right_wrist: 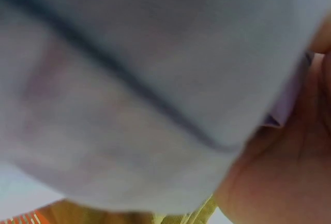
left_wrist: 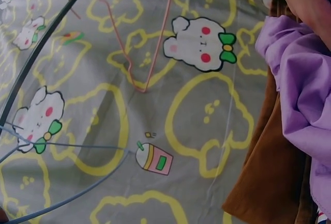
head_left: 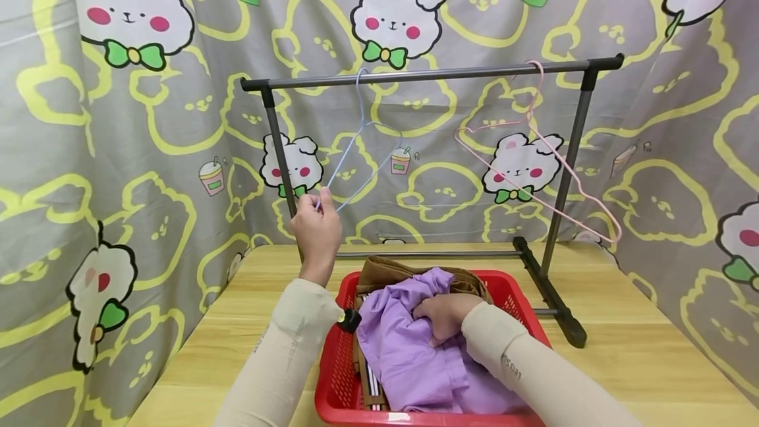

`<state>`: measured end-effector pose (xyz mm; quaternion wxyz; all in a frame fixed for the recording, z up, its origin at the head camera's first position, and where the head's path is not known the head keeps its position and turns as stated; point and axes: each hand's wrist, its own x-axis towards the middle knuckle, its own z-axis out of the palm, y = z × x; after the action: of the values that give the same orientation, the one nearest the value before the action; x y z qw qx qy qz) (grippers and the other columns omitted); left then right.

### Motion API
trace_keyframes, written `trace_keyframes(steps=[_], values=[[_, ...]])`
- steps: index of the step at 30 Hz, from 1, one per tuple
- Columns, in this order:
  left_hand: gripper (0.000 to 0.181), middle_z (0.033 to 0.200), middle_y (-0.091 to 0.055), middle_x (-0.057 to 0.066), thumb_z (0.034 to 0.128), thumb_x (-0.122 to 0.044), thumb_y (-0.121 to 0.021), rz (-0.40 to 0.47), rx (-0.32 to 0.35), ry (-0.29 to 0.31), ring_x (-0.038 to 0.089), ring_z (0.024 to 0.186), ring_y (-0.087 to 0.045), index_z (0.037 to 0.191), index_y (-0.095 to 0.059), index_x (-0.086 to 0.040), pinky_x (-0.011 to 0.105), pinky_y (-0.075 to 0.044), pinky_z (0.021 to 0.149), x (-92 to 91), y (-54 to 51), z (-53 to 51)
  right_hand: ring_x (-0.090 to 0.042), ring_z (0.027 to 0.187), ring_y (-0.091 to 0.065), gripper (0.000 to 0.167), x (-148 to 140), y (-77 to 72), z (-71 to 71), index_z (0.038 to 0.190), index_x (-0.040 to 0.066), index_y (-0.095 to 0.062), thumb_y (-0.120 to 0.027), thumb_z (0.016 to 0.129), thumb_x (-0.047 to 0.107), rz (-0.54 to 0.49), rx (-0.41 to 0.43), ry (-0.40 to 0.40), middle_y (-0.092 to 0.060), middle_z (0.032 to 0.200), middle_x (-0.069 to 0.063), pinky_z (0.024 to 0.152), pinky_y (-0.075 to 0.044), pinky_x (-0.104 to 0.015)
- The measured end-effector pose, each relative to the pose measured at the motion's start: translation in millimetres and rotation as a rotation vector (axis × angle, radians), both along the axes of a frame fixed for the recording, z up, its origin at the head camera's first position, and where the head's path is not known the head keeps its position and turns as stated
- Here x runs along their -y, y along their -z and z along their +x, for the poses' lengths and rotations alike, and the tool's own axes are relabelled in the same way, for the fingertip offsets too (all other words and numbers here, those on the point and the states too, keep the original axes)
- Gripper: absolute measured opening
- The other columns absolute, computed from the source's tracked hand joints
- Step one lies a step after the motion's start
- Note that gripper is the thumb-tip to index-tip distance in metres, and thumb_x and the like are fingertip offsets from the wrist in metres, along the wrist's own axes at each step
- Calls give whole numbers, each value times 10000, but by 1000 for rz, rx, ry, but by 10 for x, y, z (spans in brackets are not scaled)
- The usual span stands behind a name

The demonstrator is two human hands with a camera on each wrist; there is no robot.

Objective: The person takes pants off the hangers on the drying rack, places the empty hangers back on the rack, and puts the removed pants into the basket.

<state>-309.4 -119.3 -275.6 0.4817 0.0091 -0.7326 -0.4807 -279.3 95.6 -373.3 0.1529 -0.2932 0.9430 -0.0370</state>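
Note:
My left hand (head_left: 318, 226) grips the lower left corner of a blue wire hanger (head_left: 342, 163), whose hook sits over the rail. Lower down, my right hand (head_left: 443, 316) holds a bunched part of a purple shirt (head_left: 403, 348) that lies crumpled in a red plastic basket (head_left: 328, 387). In the left wrist view, the purple shirt (left_wrist: 305, 84) spreads over a brown garment (left_wrist: 264, 172). A blurred pale surface fills most of the right wrist view, beside my right hand (right_wrist: 289, 172), so its fingertips are hidden there.
A grey metal clothes rack (head_left: 439, 74) stands on the wooden table (head_left: 225, 341) behind the basket. From its right part hangs a pink hanger (head_left: 575, 173). Brown clothing (head_left: 379, 271) and a striped piece (head_left: 373, 387) show under the purple shirt. A patterned curtain (head_left: 148, 170) surrounds the table.

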Motion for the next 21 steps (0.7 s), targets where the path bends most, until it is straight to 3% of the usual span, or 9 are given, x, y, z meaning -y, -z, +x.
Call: trace_keyframes(steps=[10, 15, 21], values=[[221, 798, -581, 177, 1000, -185, -515, -13, 7, 38, 330, 739, -566, 960, -537, 32, 444, -445, 659, -15, 58, 9, -163, 936, -573, 463, -32, -84, 32, 1160, 126, -642, -819, 733, 141, -14, 5, -8, -624, 1029, -17, 887, -469, -345], [157, 873, -575, 198, 984, -118, -522, -22, -46, 56, 345, 815, -580, 1008, -520, 36, 458, -462, 739, -46, 70, 25, -189, 974, -597, 410, -73, -93, 82, 1102, 132, -624, -821, 744, 169, -12, -61, -71, -635, 1021, -16, 900, -474, -361], [146, 894, -571, 195, 973, -102, -527, -68, -87, 35, 342, 852, -576, 991, -528, 42, 448, -462, 766, -51, 44, 58, -197, 1097, -578, 490, -132, -129, 112, 1209, 141, -603, -816, 774, 220, -44, -124, -100, -638, 1124, 6, 958, -444, -425]])
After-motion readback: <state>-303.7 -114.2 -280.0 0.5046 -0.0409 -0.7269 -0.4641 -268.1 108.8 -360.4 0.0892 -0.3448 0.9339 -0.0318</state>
